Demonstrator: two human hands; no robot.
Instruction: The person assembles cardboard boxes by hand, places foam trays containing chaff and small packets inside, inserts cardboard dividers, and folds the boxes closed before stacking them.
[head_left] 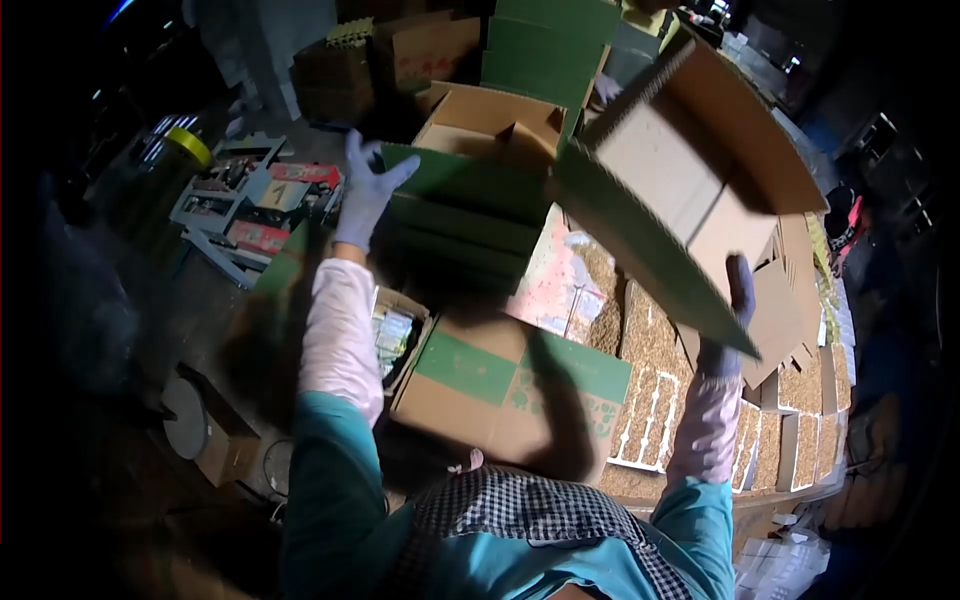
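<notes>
My right hand [740, 290], in a dark-looking glove, grips the lower corner of an open cardboard box [665, 175] with a green outer side, tilted in the air at the right. My left hand [369, 190], gloved in pale violet, has its fingers spread beside the left edge of another open green and brown box [465, 190]; whether it touches that box I cannot tell. Nearer my body lies a closed box [510, 385] with a green band. Between the boxes shows a pinkish printed sheet [550, 275].
Trays of brown granular material [650, 325] fill the right side of the table. A carton with small packets [395, 335] stands left of the closed box. Blue-grey frames with red parts [260, 195] lie at the left. Behind the raised box, another person's gloved hand [606, 88] shows.
</notes>
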